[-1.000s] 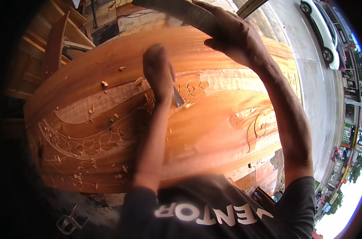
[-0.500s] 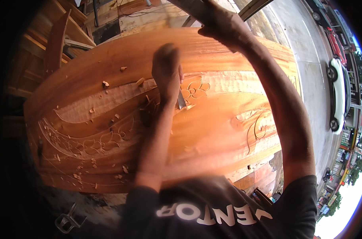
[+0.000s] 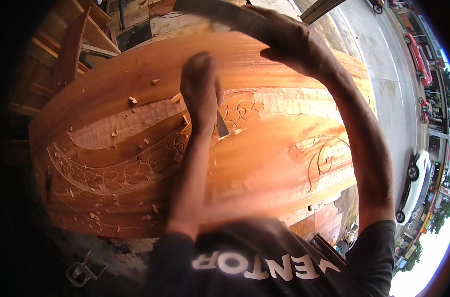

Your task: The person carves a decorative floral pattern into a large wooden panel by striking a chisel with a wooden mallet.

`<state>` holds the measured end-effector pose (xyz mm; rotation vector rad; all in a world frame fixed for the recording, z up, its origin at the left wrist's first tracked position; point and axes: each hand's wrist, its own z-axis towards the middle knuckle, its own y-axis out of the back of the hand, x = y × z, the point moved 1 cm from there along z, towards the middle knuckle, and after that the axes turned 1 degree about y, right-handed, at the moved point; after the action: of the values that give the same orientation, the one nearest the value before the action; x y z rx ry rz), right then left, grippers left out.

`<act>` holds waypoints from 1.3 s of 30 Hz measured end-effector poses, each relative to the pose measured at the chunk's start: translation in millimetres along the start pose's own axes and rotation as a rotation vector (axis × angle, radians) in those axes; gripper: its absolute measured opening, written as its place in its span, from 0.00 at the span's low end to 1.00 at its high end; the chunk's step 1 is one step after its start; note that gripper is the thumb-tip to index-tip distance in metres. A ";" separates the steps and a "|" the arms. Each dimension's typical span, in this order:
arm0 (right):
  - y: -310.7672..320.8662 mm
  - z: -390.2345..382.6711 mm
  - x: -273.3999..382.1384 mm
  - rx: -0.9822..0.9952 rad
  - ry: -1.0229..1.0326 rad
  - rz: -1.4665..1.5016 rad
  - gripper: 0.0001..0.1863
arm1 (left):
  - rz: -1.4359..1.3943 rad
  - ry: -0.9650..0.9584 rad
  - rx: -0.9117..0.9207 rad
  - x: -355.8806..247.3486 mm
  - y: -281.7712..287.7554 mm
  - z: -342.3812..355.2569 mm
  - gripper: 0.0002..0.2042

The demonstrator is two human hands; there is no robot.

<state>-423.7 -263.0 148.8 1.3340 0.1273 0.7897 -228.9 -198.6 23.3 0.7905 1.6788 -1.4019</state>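
carving station: chisel set on panel, mallet raised

the carved wooden panel (image 3: 264,163) lies flat and fills most of the head view; its long axis runs left to right. it bears incised flower and scroll lines, with a lowered, rough-cut band between them.

left hand (image 3: 201,91): the grip is closed around a chisel (image 3: 221,126). only the blade shows, below the fist. the blade tip rests on the panel just beside the flower outline near the panel's middle. the chisel's long axis runs from the fist down and slightly right into the wood.

right hand (image 3: 292,42): the grip is wrapped around a long, flat wooden mallet (image 3: 220,12), held up near the far edge of the panel. the mallet's long axis runs left from the hand. its struck end lies above and slightly right of the left fist, well apart from it. the chisel lies below and to the left of the right hand; the left hand is the nearer one to the cut.

wood chips (image 3: 133,100) lie scattered over the left half of the panel and toward its near-left corner. a metal clamp (image 3: 84,270) sits below the near-left corner. parked cars (image 3: 418,52) line a street beyond the right edge. no packages or labels are visible on the panel; small coloured shop signs at the far right are too small to describe.
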 end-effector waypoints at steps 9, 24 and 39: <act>-24.9 19.9 -17.2 -0.026 -0.312 0.145 0.40 | 0.003 -0.059 -0.010 16.1 3.7 9.2 0.14; -23.0 21.0 -9.4 0.403 0.063 -0.109 0.45 | 0.066 0.064 0.064 14.6 3.5 0.4 0.13; -21.1 27.2 20.2 -0.082 -0.169 0.206 0.44 | 0.048 -0.040 -0.060 8.9 17.3 6.9 0.15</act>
<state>-385.6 -274.0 144.2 1.3433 -0.1772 0.8415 -217.2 -202.2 6.6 0.7599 1.6529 -1.3199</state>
